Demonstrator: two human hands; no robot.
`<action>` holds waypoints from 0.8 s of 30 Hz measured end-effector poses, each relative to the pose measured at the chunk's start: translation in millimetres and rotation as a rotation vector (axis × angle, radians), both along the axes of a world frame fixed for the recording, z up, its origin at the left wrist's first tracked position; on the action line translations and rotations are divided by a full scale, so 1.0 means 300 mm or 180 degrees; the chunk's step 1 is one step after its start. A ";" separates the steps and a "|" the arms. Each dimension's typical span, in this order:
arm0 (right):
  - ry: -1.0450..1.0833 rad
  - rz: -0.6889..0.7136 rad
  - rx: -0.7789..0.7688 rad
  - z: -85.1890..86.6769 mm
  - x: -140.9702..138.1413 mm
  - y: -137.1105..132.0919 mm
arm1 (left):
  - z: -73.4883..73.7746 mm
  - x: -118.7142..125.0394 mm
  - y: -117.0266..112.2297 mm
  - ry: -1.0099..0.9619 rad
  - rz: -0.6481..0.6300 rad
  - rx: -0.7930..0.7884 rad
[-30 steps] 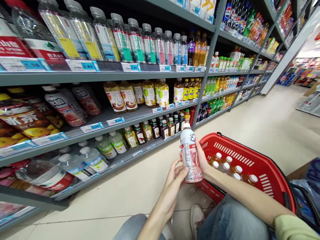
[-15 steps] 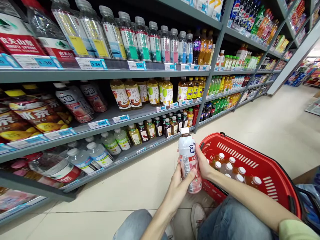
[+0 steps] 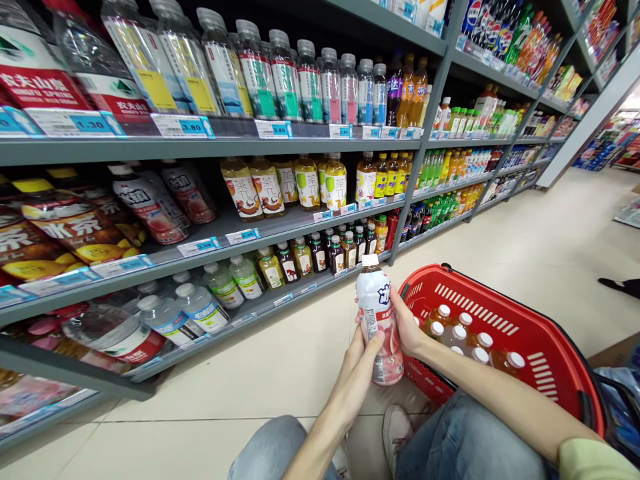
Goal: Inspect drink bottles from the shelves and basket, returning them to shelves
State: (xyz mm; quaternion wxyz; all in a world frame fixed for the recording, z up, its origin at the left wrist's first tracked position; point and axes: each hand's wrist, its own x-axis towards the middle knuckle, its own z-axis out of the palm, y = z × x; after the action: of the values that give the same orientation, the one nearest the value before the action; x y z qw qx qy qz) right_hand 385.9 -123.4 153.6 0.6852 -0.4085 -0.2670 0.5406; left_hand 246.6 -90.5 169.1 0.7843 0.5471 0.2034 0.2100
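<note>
I see the bottle (image 3: pixel 379 320) held upright in front of me, low over the floor (image 3: pixel 280 360) and just beside the near wall of the red basket (image 3: pixel 530 327). It has a white cap and a white and pink label. Both hands are on it. My left hand (image 3: pixel 361 357) comes up from below and grips the lower half, with its fingers (image 3: pixel 376 343) closed on the front of the label and the thumb pressed against the printed side. My right hand (image 3: pixel 407 328) comes in from the basket side. Its fingers (image 3: pixel 400 307) are curled round the right flank and back of the bottle, so the bottle sits between the two palms with its cap well clear above both. I cannot see the fingertips behind the bottle.

In the basket, capped orange drinks (image 3: pixel 457 333) stand packed together, apart from the bottle I hold. To the left, grey shelves (image 3: pixel 300 148) run along the aisle, stocked with water and tea bottles. Similar pink-labelled bottles (image 3: pixel 150 207) stand on the middle shelf, well apart from my hands. A shoe (image 3: pixel 395 433) shows below, on the floor between my knees.
</note>
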 end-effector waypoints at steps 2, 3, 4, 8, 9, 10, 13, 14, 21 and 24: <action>0.0033 0.0007 -0.0002 0.014 -0.005 -0.001 | -0.008 0.000 0.001 -0.0026 0.0012 0.0098; 0.0056 0.0007 0.0000 0.022 -0.007 -0.001 | -0.011 0.000 0.001 -0.0044 0.0012 0.0141; 0.0084 0.0002 0.0001 0.029 -0.009 -0.002 | -0.014 0.000 0.000 -0.0058 0.0009 0.0179; 0.0194 -0.0083 -0.0035 0.041 -0.012 -0.002 | -0.016 -0.002 -0.002 -0.0061 0.0040 0.0252; 0.0208 -0.0096 -0.0036 0.041 -0.011 -0.002 | -0.017 -0.002 -0.002 -0.0045 0.0056 0.0277; 0.0220 -0.0094 -0.0028 0.039 -0.010 -0.002 | -0.017 -0.003 -0.001 -0.0018 0.0073 0.0316; 0.0276 -0.0053 0.0004 0.038 -0.008 -0.001 | -0.020 -0.003 0.001 0.0093 0.0124 0.0501; 0.0302 -0.0043 -0.0004 0.039 -0.008 -0.001 | -0.021 -0.002 0.002 0.0120 0.0149 0.0546; 0.0471 -0.0062 -0.0098 0.044 -0.005 0.000 | -0.026 0.005 0.003 0.0190 0.0206 0.0591; 0.0462 -0.0057 -0.0058 0.045 -0.002 0.002 | -0.028 0.004 0.004 0.0249 0.0197 0.0720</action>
State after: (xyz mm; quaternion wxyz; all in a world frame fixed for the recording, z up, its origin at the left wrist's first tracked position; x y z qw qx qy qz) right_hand 385.3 -122.7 167.0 0.7038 -0.3769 -0.2081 0.5651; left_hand 247.7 -89.2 160.7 0.7022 0.6334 0.2256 0.2342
